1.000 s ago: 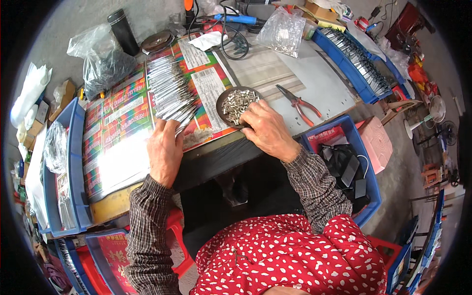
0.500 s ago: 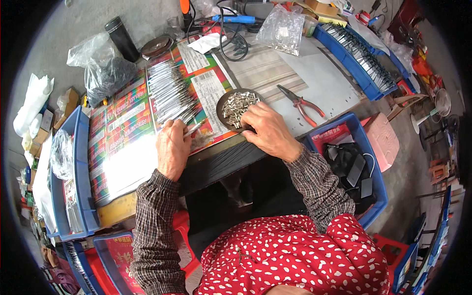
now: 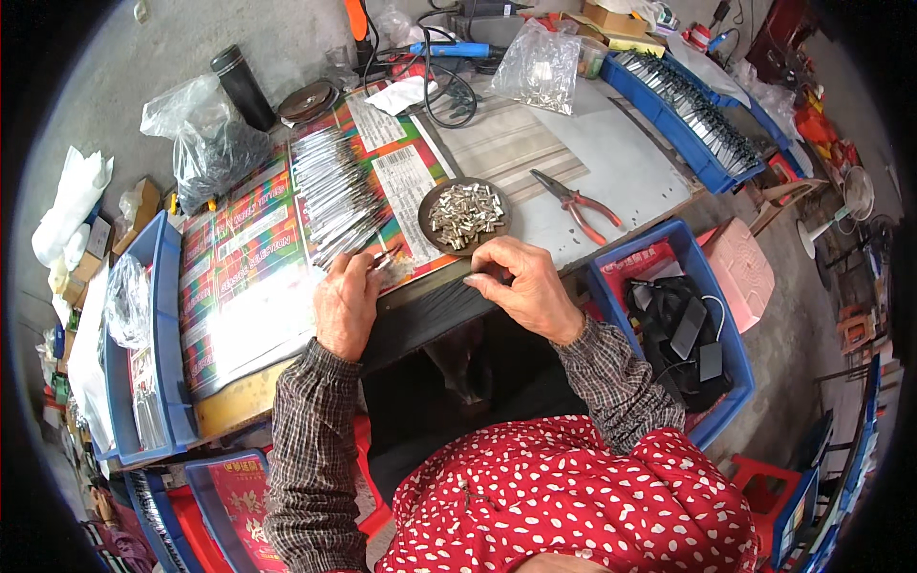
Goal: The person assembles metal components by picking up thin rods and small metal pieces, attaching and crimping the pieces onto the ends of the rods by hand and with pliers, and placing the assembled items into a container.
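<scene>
My left hand (image 3: 346,304) rests at the near edge of the table, fingers closed in a pinch just below a row of thin silver rods (image 3: 334,191). Whatever sits in its fingertips is too small to make out. My right hand (image 3: 527,288) hovers over the table's front edge, thumb and forefinger pinched together. What it pinches, if anything, cannot be made out. Just beyond it stands a round dark dish (image 3: 424,218) full of small silver metal sleeves (image 3: 466,214). Red-handled pliers (image 3: 579,204) lie to the right of the dish.
A blue bin (image 3: 734,382) with black devices and cables stands at the right. Another blue bin (image 3: 172,363) flanks the table's left end. At the back are a black cylinder (image 3: 243,88), clear plastic bags (image 3: 541,67) and a blue tray (image 3: 673,129) of rods.
My right hand has drawn back from the dish's near rim toward me, fingers pinched. My left hand has stayed close to the rods; the silver piece seen at its fingertips no longer shows clearly.
</scene>
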{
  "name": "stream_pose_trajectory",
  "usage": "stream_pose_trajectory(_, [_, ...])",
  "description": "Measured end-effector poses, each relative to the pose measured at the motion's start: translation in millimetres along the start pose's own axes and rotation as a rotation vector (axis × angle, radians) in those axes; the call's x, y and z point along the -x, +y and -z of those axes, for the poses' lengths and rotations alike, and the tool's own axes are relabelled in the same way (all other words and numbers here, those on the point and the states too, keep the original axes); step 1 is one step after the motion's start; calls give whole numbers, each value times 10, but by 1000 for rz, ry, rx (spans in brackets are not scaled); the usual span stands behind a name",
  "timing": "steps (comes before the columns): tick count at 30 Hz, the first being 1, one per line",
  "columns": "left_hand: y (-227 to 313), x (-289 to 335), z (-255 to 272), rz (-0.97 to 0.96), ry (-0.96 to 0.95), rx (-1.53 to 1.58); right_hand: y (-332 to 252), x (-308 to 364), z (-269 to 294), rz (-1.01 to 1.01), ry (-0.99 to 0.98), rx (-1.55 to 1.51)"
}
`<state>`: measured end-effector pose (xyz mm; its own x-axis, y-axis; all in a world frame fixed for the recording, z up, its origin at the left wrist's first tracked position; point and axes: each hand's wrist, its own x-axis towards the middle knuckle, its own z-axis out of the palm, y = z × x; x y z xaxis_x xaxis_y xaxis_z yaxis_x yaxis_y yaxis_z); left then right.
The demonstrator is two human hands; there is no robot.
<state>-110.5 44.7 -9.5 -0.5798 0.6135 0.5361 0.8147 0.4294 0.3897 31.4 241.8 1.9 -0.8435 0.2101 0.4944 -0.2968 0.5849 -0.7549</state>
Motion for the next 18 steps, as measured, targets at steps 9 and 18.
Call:
stream_pose_trajectory(9, [71,18,-45,38,-116,-103,-120,113,-1,-85,-32,-114])
stream_pose_trajectory(18, [301,130,149,127,6,183,-242,219,14,-232,2,-398])
